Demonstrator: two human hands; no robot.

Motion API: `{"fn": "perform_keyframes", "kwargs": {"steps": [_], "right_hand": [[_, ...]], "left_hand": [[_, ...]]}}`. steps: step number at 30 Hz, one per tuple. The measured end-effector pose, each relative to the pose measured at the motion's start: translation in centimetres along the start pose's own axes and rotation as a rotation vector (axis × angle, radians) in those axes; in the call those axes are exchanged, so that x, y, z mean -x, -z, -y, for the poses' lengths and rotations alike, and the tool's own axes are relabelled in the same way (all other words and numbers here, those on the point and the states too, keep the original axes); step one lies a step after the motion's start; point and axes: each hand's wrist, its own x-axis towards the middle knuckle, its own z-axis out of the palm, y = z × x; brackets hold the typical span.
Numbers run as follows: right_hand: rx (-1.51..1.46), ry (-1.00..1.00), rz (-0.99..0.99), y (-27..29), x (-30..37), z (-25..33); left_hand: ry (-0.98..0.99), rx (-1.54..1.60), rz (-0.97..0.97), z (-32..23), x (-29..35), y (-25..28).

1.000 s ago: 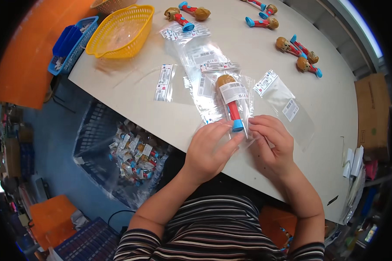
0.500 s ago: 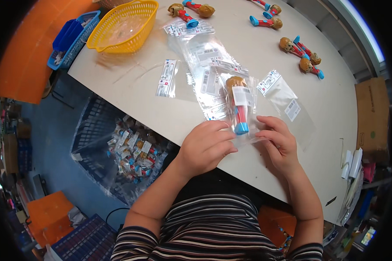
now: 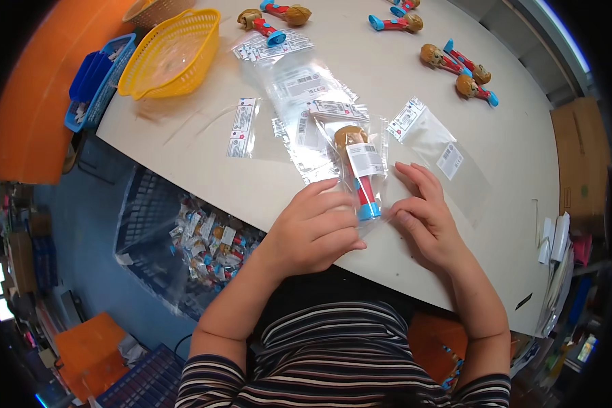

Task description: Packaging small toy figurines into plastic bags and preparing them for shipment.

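A toy figure [image 3: 365, 190] with brown hair, a red body and a blue base lies in a clear plastic bag [image 3: 382, 180] with a white label. My left hand [image 3: 313, 228] is at the bag's lower left edge, its fingers bent together and its thumb partly hidden; it appears to hold the bag's edge. On the other side, my right hand [image 3: 425, 214] has its fingers apart and curved, the lower ones near the bag's lower right corner. Beyond the figure lies a spread of flat clear bags [image 3: 299, 81]. Another flat bag [image 3: 450, 160] lies to the right.
Several loose toy figures [image 3: 479, 90] lie at the far right and far edge. A yellow basket [image 3: 207, 54] stands far left beside a blue basket [image 3: 119, 75]. Below the table's left edge, a dark blue crate [image 3: 132, 224] holds many bagged figures. A cardboard box [image 3: 578, 163] stands right.
The view has shifted slightly. The bagged figure lies a little nearer to me, and my right hand's fingers have spread further apart beside the bag. My left hand stays at its lower left edge.
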Motion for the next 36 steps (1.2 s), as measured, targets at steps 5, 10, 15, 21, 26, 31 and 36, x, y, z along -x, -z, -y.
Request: {"fn": "perform_keyframes", "kwargs": {"steps": [5,10,15,21,26,31,36], "right_hand": [[0.017,0.02,0.026,0.4,0.4,0.1],[0.107,0.125,0.008,0.1,0.7,-0.4],[0.192,0.189,0.02,-0.3,0.7,-0.3],[0.231,0.258,-0.02,-0.8,1.0,-0.3],[0.196,0.265,-0.044,-0.8,1.2,-0.6],[0.187,0.264,-0.049,-0.8,1.2,-0.7],[0.177,0.277,-0.062,-0.9,1.1,-0.9]], "left_hand": [[-0.036,-0.041,0.031,0.2,0.5,0.3],[0.237,0.016,0.016,-0.7,0.9,1.0],[1.084,0.501,-0.271,-2.8,-0.6,-0.1],[1.114,0.584,-0.13,-3.0,-0.8,-0.9],[1.138,0.647,-0.214,-2.7,0.2,-0.6],[1.037,0.404,-0.222,-3.4,0.5,-0.2],[0.455,-0.043,0.008,-3.4,2.4,0.2]]}}
